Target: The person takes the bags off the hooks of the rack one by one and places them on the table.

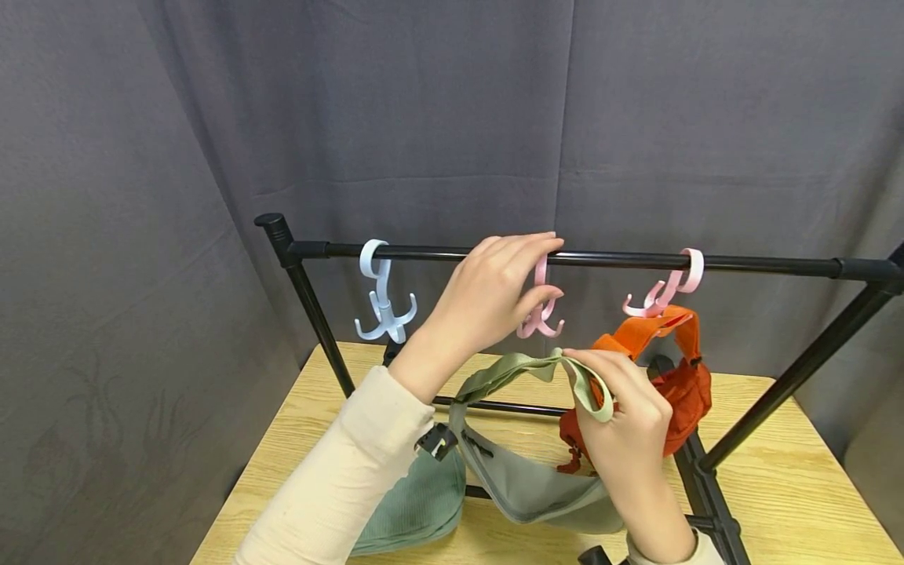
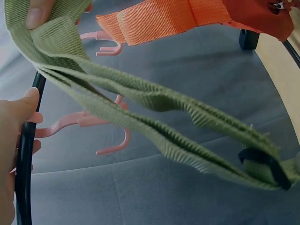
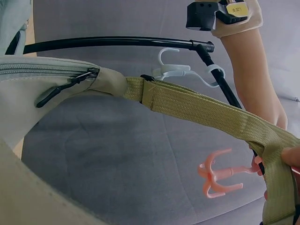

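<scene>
- The left hand [image 1: 494, 275] curls round a black tubular rack bar [image 1: 621, 260] at the top of the middle pink plastic multi-prong hook [image 1: 542, 318].
- The right hand [image 1: 625, 408] pinches a pale green woven strap [image 1: 508, 373] between thumb and fingers, just below that hook and apart from its prongs.
- The grey-green fabric bag [image 1: 544, 486] hangs from this strap under the hands; a black zip pull [image 3: 58, 90] shows near its strap end. Whether its bottom touches the bench cannot be told.
- On the right, a second pink plastic hook [image 1: 690, 271] carries an orange-red fabric bag [image 1: 688, 400] by its bright orange strap.
- On the left, a pale blue plastic hook [image 1: 384, 310] hangs from the bar.
- A teal ribbed fabric bag [image 1: 417, 502] sits low, partly behind the left sleeve [image 1: 339, 471].
- The rack stands on a light wood-grain bench [image 1: 812, 486] before a grey curtain [image 1: 424, 94].
</scene>
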{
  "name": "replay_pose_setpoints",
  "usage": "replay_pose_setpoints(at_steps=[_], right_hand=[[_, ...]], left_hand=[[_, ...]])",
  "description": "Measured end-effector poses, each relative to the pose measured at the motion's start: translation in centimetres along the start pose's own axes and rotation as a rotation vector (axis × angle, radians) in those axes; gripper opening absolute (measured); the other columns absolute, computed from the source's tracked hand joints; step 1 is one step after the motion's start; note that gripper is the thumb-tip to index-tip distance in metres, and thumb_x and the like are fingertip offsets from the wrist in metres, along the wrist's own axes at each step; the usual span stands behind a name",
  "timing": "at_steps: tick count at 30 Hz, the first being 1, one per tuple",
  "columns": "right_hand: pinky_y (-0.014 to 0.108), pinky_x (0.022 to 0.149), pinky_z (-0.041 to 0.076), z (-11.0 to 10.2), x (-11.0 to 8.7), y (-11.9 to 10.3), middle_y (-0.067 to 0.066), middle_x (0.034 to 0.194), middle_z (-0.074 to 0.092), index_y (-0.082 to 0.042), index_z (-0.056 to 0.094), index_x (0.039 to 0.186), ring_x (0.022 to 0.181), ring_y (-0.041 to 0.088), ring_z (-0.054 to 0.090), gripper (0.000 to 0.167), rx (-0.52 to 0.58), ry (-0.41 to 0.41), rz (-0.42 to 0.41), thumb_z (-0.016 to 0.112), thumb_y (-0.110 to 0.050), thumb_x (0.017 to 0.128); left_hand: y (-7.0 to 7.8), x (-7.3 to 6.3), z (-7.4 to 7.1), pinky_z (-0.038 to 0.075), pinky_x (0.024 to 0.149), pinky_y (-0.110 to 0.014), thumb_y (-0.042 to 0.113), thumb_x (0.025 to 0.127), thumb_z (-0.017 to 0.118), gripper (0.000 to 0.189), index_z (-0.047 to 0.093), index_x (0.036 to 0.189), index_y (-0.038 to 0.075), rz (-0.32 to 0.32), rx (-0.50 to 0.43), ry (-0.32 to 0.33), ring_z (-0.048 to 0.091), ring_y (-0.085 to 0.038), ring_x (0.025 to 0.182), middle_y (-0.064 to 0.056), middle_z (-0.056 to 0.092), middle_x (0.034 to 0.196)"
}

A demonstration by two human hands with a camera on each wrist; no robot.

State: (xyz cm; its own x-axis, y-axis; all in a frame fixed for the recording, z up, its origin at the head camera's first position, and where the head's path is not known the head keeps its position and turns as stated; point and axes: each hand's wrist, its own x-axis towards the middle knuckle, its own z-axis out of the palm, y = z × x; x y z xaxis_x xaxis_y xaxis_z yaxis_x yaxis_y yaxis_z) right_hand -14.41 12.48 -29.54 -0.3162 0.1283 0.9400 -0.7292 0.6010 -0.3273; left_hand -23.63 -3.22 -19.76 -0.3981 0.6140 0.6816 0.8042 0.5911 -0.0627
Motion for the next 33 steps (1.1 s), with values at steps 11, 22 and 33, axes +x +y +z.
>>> replay_pose_setpoints(at_steps=[11,22,33], right_hand=[[0.014,0.081,0.047,-0.3,-0.4,0.0,0.011,0.088,0.071,-0.001,0.077,0.098,0.079,0.023,0.064,0.017,0.012,0.005,-0.005,0.069,-0.014,0.09],[0.015,0.082,0.047,-0.4,-0.2,0.0,0.013,0.086,0.071,0.001,0.077,0.097,0.08,0.021,0.064,0.032,0.03,0.017,-0.008,0.065,-0.029,0.097],[0.015,0.082,0.047,-0.2,-0.1,-0.2,0.013,0.085,0.071,0.001,0.077,0.095,0.077,0.023,0.064,0.018,0.031,0.03,-0.018,0.07,-0.015,0.09]], left_hand=[[0.1,-0.1,-0.5,0.029,0.113,-0.023,0.028,0.095,0.069,0.045,0.061,0.133,0.007,0.034,-0.013,0.052,0.055,-0.018,0.126,-0.004,0.059,0.139],[1.1,-0.4,-1.5,0.034,0.109,-0.023,0.023,0.095,0.068,0.033,0.067,0.125,0.009,0.105,-0.06,0.193,0.057,-0.017,0.123,-0.002,0.065,0.128],[1.5,-1.7,-3.0,0.039,0.105,-0.022,0.015,0.094,0.069,0.03,0.068,0.123,0.005,0.06,-0.199,0.306,0.061,-0.019,0.114,-0.006,0.068,0.121]])
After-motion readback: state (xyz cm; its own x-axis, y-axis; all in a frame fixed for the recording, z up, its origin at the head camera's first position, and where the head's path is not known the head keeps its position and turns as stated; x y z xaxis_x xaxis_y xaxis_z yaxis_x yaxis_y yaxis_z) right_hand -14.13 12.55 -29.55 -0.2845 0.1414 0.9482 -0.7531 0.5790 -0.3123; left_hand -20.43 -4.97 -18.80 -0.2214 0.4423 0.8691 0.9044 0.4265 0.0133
